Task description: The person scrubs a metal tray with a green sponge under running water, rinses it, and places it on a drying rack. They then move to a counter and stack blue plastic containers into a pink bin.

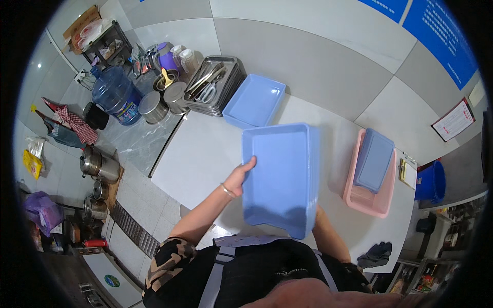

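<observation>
A stack of blue plastic trays [276, 173] is held up over the white table in front of me. My left hand [240, 177] grips its left wall, the thumb over the rim. At the lower right side of the stack is my right hand [319, 215], mostly hidden behind the trays, so its fingers do not show. Just beyond, another blue plastic tray [256, 98] lies on the table against metal trays. To the right stands a pink plastic basin [371, 204] with a smaller blue-grey container [373, 159] tilted inside it.
Stacked metal trays [215, 84] hold scissors [208, 93] and other utensils at the back left. Lidded metal canisters [152, 107] and a large water bottle [117, 96] stand farther left. A clipboard [407, 174] and dark gloves [375, 255] lie near the right edge of the table [192, 154].
</observation>
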`<state>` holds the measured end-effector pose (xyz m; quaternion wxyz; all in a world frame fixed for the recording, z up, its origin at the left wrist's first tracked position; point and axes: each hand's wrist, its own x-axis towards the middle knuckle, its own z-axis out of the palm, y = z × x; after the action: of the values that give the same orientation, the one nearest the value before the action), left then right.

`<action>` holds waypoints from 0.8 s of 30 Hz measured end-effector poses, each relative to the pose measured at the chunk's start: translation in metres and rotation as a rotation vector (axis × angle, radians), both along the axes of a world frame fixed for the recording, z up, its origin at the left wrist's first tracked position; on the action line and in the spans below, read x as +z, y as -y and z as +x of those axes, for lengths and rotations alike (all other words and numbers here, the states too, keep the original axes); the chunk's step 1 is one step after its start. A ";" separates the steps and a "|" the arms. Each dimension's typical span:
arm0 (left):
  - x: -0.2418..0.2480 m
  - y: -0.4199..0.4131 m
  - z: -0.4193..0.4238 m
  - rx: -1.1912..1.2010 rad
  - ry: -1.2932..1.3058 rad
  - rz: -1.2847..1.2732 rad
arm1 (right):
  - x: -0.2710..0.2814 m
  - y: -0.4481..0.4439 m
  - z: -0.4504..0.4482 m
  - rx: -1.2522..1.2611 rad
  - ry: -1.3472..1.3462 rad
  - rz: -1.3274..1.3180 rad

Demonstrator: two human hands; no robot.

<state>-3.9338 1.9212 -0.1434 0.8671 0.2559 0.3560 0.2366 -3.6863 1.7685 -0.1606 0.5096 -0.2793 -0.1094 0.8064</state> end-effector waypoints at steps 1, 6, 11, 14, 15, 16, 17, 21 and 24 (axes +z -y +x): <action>0.000 -0.010 -0.019 0.007 -0.060 0.020 | -0.008 -0.006 -0.010 -0.004 -0.005 -0.029; -0.026 -0.054 -0.073 -0.047 -0.204 -0.066 | -0.045 -0.029 -0.073 -0.058 0.401 -0.155; -0.012 -0.116 -0.089 -0.105 -0.241 -0.035 | 0.009 -0.086 -0.096 -0.191 0.489 0.155; 0.029 -0.180 -0.073 -0.140 -0.222 0.151 | 0.003 -0.142 -0.091 -0.295 0.410 0.180; 0.039 -0.202 -0.067 -0.152 -0.210 0.251 | 0.000 -0.166 -0.086 -0.318 0.345 0.150; 0.043 -0.222 -0.063 -0.141 -0.268 0.301 | 0.001 -0.190 -0.084 -0.329 0.278 0.128; 0.043 -0.245 -0.056 -0.133 -0.319 0.359 | 0.007 -0.212 -0.084 -0.365 0.299 0.107; 0.006 -0.345 -0.038 -0.199 -0.401 0.493 | 0.008 -0.283 -0.086 -0.451 0.319 0.111; -0.028 -0.372 -0.016 -0.260 -0.670 0.843 | -0.024 -0.303 -0.085 -0.638 0.514 0.102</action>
<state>-3.9498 2.2931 -0.1713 0.5511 0.6839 0.4523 0.1551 -3.7708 2.0711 -0.1850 0.7035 -0.4657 -0.1809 0.5055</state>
